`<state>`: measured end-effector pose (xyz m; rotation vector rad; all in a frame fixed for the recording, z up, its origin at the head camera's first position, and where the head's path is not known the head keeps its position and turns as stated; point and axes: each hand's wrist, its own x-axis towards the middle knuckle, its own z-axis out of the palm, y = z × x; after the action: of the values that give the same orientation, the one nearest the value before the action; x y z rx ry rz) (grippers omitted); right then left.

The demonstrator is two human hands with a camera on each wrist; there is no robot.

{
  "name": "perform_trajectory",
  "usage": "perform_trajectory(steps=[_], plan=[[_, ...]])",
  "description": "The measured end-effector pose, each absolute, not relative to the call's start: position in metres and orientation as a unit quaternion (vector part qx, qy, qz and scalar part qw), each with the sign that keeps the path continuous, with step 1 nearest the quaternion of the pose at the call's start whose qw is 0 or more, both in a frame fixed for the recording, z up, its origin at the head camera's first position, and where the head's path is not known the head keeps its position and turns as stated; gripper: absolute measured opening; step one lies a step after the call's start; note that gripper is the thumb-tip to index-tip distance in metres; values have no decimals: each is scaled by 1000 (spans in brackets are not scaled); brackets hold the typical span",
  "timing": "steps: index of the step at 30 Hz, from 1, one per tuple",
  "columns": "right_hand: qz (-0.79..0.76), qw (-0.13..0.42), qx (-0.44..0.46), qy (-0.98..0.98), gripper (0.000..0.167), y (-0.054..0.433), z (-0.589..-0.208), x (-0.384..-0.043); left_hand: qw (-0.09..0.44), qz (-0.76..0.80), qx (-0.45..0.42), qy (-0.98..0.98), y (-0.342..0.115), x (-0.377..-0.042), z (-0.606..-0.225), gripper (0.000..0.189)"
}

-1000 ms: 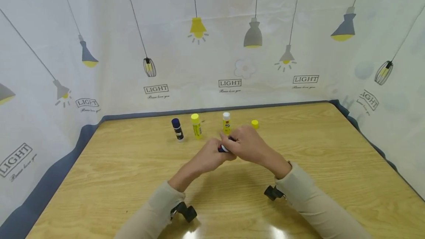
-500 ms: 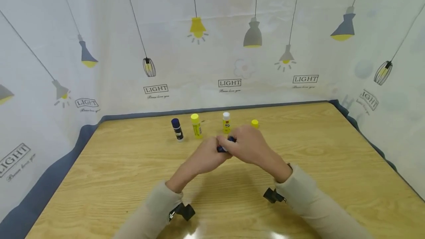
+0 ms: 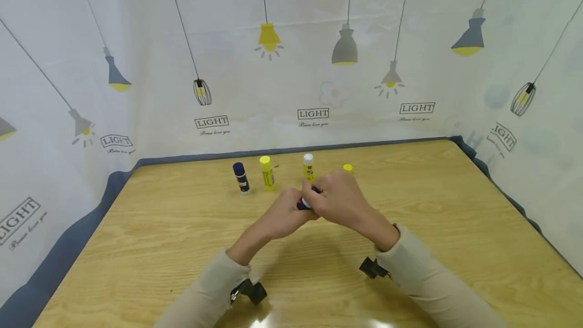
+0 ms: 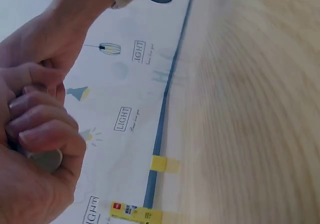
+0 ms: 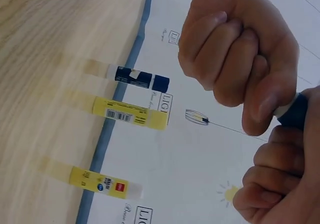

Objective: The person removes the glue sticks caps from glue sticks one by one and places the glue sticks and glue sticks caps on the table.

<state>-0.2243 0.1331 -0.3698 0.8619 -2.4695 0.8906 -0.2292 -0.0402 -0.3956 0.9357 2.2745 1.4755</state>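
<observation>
In the head view, both hands meet around a dark blue and white glue stick point(image 3: 303, 204) held over the table. My left hand point(image 3: 283, 215) curls round one end, and a pale round end face point(image 4: 47, 160) of it shows in the left wrist view. My right hand point(image 3: 342, 199) grips the other end, thumb along it. Between the hands, the right wrist view catches a white band and a dark blue section point(image 5: 295, 111). Fingers hide most of the stick. Behind the hands stands a yellow glue stick with a white cap point(image 3: 308, 166).
Further left stand a yellow glue stick point(image 3: 267, 173) and a dark blue one point(image 3: 241, 178), both upright. A yellow cap point(image 3: 348, 168) sits behind my right hand, partly covered by it. A printed cloth point(image 3: 273, 90) rises behind the wooden table point(image 3: 182, 227).
My right thumb and fingers shifted over the glue stick half a second ago and have turned back now. Both hands still hold it in nearly the same place. The standing glue sticks remain upright.
</observation>
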Motion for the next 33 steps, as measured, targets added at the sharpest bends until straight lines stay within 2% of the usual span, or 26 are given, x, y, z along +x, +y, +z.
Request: perform_trajectory(steps=[3,5,8,9,11,12,14,19,21,22,23,25,27,33], plan=[[297,218,346,-863,58,134,-365,-221,216,551,322,739,-43,-227,-392,14],[291,240,390,-840,56,134,-362,-220,288,583,337,681,-46,-225,-390,7],[286,257,472,-794,53,133,-356,-217,411,606,372,571,-48,-222,-386,19],[286,256,490,-782,51,134,-353,-216,436,607,381,545,-47,-221,-385,22],[284,246,502,-779,50,135,-349,-215,449,606,386,531,-46,-220,-381,27],[286,233,490,-790,50,137,-347,-214,430,605,385,548,-45,-219,-379,26],[292,199,432,-830,51,139,-344,-212,352,600,367,618,-42,-218,-377,15],[299,80,221,-925,60,135,-347,-211,40,427,274,861,-35,-214,-380,19],[301,63,182,-934,63,132,-352,-212,-34,361,244,900,-33,-213,-384,27],[305,64,178,-934,63,132,-354,-213,-47,353,244,902,-33,-214,-385,29],[307,73,184,-931,63,131,-356,-214,-40,365,247,897,-33,-214,-386,29],[313,98,207,-922,62,131,-359,-216,6,414,262,872,-33,-216,-387,35],[316,123,237,-910,61,132,-360,-217,75,471,269,837,-35,-218,-386,37],[325,167,309,-878,57,133,-362,-219,301,575,255,717,-44,-223,-382,13]])
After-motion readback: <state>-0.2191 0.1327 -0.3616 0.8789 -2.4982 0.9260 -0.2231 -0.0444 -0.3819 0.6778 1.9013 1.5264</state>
